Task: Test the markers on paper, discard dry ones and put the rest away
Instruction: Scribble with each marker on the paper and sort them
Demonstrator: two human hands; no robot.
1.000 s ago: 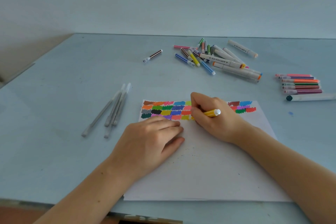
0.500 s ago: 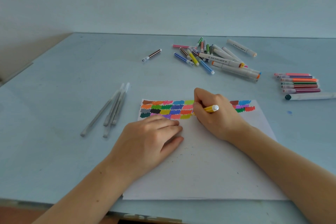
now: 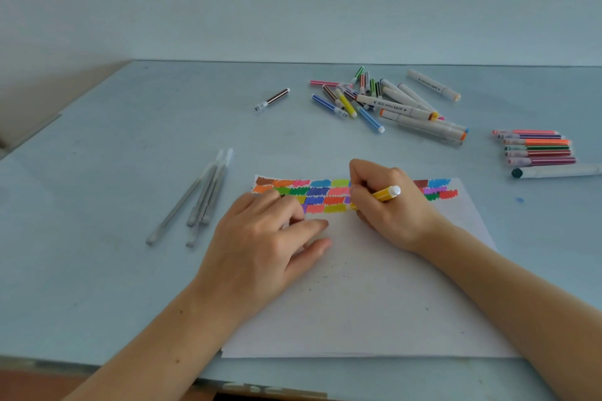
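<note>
A white sheet of paper (image 3: 374,296) lies in front of me, its top strip filled with rows of coloured scribble patches (image 3: 319,194). My right hand (image 3: 387,205) grips a yellow marker (image 3: 386,193), its tip on the paper at the end of the lowest row. My left hand (image 3: 260,244) rests flat on the paper's left part, fingers spread. A loose pile of markers (image 3: 387,101) lies at the back. A tidy row of thin markers (image 3: 537,146) lies at the right, with a thick white marker (image 3: 553,171) below it.
Several grey pens (image 3: 198,202) lie left of the paper. A single brown marker (image 3: 273,99) sits apart behind them. A small blue ink spot (image 3: 519,200) marks the light blue table (image 3: 97,189). The wall runs behind the table; the table's front edge is near my arms.
My right hand has shifted slightly right along the lowest row with the yellow marker. My left hand has stayed on the paper.
</note>
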